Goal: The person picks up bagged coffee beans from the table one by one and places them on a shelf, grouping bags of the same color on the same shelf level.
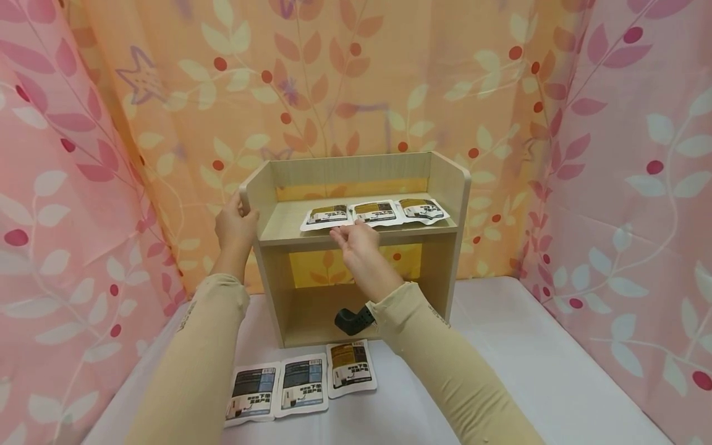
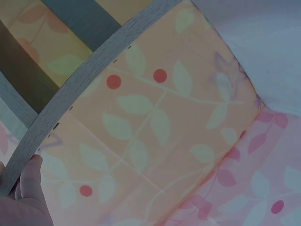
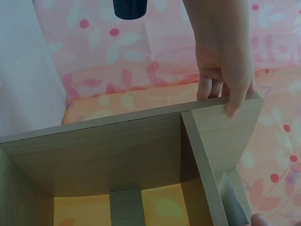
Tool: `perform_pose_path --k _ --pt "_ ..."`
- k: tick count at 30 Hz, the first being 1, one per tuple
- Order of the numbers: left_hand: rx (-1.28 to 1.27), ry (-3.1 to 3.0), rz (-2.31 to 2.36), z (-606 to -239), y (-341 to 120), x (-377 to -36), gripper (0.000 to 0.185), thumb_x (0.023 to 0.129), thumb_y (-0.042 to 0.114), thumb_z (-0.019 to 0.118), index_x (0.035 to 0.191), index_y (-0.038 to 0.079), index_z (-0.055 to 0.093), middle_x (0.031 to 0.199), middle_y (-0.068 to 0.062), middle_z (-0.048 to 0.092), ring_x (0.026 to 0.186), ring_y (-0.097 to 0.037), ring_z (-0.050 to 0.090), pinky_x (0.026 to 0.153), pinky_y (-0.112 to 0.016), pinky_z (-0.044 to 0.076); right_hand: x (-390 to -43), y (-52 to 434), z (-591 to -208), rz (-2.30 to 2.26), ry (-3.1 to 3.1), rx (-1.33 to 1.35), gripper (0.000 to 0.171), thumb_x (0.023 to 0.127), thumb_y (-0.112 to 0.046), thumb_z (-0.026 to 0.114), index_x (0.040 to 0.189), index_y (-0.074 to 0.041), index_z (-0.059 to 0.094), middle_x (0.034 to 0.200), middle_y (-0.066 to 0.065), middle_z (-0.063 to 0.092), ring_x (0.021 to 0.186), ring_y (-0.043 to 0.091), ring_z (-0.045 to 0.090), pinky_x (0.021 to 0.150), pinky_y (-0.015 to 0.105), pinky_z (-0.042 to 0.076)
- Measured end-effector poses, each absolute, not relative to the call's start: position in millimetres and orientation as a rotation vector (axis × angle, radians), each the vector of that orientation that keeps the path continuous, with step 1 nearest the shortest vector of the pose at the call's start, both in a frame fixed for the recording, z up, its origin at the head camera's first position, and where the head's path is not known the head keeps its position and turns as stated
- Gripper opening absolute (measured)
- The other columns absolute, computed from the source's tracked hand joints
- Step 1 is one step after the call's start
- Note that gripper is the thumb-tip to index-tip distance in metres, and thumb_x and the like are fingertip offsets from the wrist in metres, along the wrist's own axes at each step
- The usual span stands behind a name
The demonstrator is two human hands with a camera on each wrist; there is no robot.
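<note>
We note a wooden shelf (image 1: pixel 356 247) standing on the white worktop (image 1: pixel 528 358). The left hand (image 1: pixel 236 225) grips the shelf's left side panel, thumb curled over its front edge. The right hand (image 1: pixel 358 241) hovers at the upper board's front edge, fingers loosely spread, holding nothing, just beside three packets (image 1: pixel 375 213) lying in a row there. Three more packets (image 1: pixel 300 383) lie on the worktop before the shelf.

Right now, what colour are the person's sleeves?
Beige, or light tan, sleeves; the head view shows them best.
</note>
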State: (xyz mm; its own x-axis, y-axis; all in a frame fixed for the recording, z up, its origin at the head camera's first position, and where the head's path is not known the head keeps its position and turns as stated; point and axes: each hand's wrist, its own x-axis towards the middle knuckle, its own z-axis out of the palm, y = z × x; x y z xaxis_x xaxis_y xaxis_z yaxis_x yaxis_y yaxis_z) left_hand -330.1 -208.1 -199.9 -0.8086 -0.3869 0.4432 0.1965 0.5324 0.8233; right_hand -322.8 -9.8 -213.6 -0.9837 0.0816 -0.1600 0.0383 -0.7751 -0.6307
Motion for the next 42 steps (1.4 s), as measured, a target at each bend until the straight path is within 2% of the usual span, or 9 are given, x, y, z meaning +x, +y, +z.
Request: perform_pose_path --k 3,8,21,30,35,42 --pt "0.147 -2.171 -1.276 -200 -208 -330 0.053 0.094 0.009 0.056 0.146 0.015 0.046 0.130 -0.019 0.058 0.123 -0.029 0.054 0.103 -0.042 0.041 -320 -8 -211 2.935 -1.051 -0.255 0.076 0.084 0.027 0.041 0.152 -0.007 0.031 0.154 0.026 0.023 0.130 0.038 0.045 0.098 0.038 0.045" --pt "0.144 -2.166 -1.290 -199 -208 -330 0.051 0.094 0.009 0.056 0.144 0.015 0.048 0.129 -0.020 0.059 0.122 -0.030 0.055 0.101 -0.043 0.042 -314 -4 -205 2.957 -1.109 -0.207 0.077 0.086 0.025 0.039 0.154 -0.010 0.027 0.156 0.026 0.019 0.136 0.040 0.035 0.106 0.045 0.036" --pt "0.154 -2.171 -1.294 -200 -206 -329 0.052 0.094 0.008 0.056 0.145 0.017 0.048 0.129 -0.018 0.059 0.123 -0.029 0.054 0.102 -0.043 0.042 -303 20 -208 3.082 -1.003 -0.179 0.071 0.092 0.020 0.036 0.154 -0.012 0.026 0.160 0.021 0.006 0.139 0.038 0.031 0.110 0.044 0.028" --pt "0.156 -2.171 -1.295 -200 -206 -333 0.057 0.094 0.009 0.056 0.148 0.019 0.042 0.132 -0.017 0.057 0.125 -0.028 0.052 0.104 -0.041 0.040 -289 43 -221 3.123 -1.001 -0.087 0.069 0.098 0.011 0.036 0.156 -0.012 0.008 0.159 0.020 0.011 0.142 0.033 0.028 0.113 0.039 0.024" --pt "0.152 -2.185 -1.295 -200 -207 -334 0.057 0.094 0.009 0.055 0.149 0.018 0.040 0.132 -0.019 0.057 0.124 -0.029 0.053 0.103 -0.042 0.041 -282 54 -232 3.142 -0.996 -0.061 0.066 0.100 0.008 0.034 0.156 -0.012 0.008 0.158 0.020 0.014 0.143 0.034 0.025 0.114 0.041 0.019" --pt "0.168 -2.201 -1.304 -200 -209 -331 0.058 0.095 0.010 0.054 0.151 0.019 0.038 0.133 -0.018 0.056 0.124 -0.030 0.053 0.102 -0.042 0.041 -272 61 -248 3.158 -0.985 -0.010 0.066 0.099 0.008 0.035 0.156 -0.008 0.005 0.159 0.021 0.009 0.143 0.035 0.022 0.114 0.042 0.016"
